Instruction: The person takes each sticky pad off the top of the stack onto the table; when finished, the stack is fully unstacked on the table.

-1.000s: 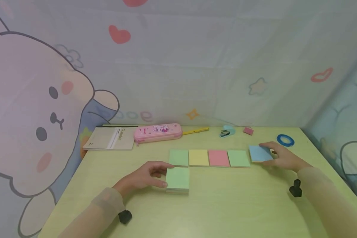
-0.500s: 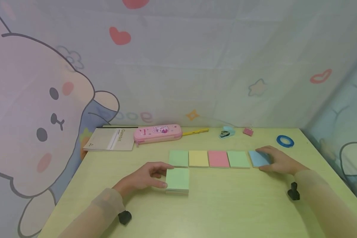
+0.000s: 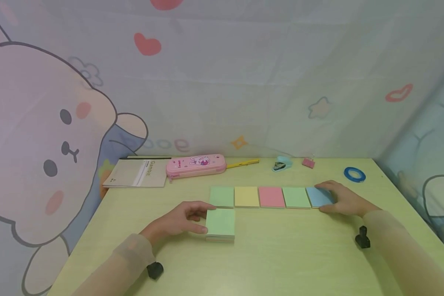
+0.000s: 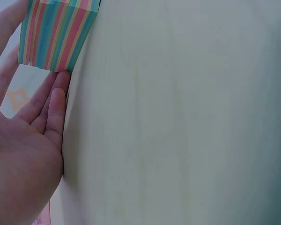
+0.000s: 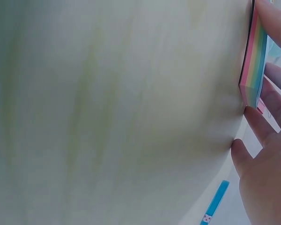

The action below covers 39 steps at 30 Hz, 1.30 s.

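My right hand (image 3: 345,200) pinches a blue sticky note pad (image 3: 318,197) between thumb and fingers, at the right end of a row. To its left lie a green pad (image 3: 297,197), a pink pad (image 3: 271,197), a yellow pad (image 3: 246,196) and another green pad (image 3: 222,196). In the right wrist view, the held pad (image 5: 254,70) shows layered coloured edges. Below the row's left end, my left hand (image 3: 181,218) grips a thicker stack of sticky notes (image 3: 220,222), green on top. Its striped side (image 4: 58,37) shows in the left wrist view.
Along the table's back are a notebook (image 3: 137,172), a pink pencil case (image 3: 196,165), a yellow pen (image 3: 243,163), a light-blue stapler (image 3: 282,163) and a pink binder clip (image 3: 308,163). A blue tape roll (image 3: 363,177) lies behind the right hand. A printed curtain (image 3: 222,82) hangs behind.
My right hand has slid the blue pad left, straightening it, until it sits right beside the green pad at the row's end. The left hand has stayed at the stack.
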Available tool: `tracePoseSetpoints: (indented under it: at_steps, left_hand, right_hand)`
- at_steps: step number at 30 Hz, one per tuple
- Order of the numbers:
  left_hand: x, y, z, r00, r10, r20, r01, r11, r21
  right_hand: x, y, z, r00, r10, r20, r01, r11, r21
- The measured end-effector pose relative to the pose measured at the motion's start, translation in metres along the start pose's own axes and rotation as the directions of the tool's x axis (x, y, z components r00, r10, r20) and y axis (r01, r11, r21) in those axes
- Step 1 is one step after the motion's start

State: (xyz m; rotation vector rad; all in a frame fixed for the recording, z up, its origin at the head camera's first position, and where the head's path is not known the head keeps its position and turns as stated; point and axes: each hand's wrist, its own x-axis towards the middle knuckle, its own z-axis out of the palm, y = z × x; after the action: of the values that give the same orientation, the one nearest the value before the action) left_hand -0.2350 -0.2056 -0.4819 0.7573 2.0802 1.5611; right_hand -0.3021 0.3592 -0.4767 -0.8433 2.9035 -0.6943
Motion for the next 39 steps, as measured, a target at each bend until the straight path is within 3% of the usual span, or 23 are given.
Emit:
tracePoseSetpoints:
  at_steps: [10, 16, 19, 22, 26, 30, 34, 39]
  left_hand:
    - [0.0, -0.001, 0.001, 1.0, 0.016, 0.004, -0.015, 1.0, -0.021]
    - [-0.001, -0.001, 0.001, 1.0, 0.024, 0.014, -0.023, 0.999, -0.024]
    - [-0.002, 0.0, 0.001, 1.0, 0.017, 0.012, -0.017, 1.0, -0.013]
    - [-0.003, 0.0, 0.001, 1.0, 0.016, 0.01, -0.016, 1.0, -0.002]
    - [-0.003, 0.0, 0.001, 0.999, 0.029, 0.013, -0.029, 1.0, 0.001]
    - [-0.001, -0.001, 0.0, 0.998, 0.05, 0.027, -0.05, 0.999, 0.004]
    - [0.001, -0.003, -0.001, 0.996, 0.08, 0.042, -0.079, 0.997, -0.013]
    - [0.001, -0.004, -0.001, 0.996, 0.081, 0.041, -0.08, 0.997, -0.02]
  right_hand:
    - [-0.001, 0.0, 0.002, 1.0, 0.016, 0.006, -0.016, 1.0, 0.006]
    - [0.004, -0.016, 0.002, 0.996, 0.093, -0.013, -0.092, 0.995, 0.046]
    - [0.013, -0.041, 0.004, 0.989, 0.141, -0.047, -0.135, 0.984, 0.118]
    - [0.025, -0.078, 0.013, 0.989, 0.123, -0.077, -0.106, 0.975, 0.196]
    - [0.041, -0.137, 0.036, 0.995, -0.021, -0.093, 0.043, 0.97, 0.239]
    - [0.048, -0.191, 0.059, 0.991, -0.126, -0.044, 0.133, 0.952, 0.276]
    - [0.056, -0.225, 0.078, 0.98, -0.201, 0.014, 0.189, 0.941, 0.282]
    - [0.069, -0.248, 0.093, 0.96, -0.273, 0.057, 0.25, 0.933, 0.258]
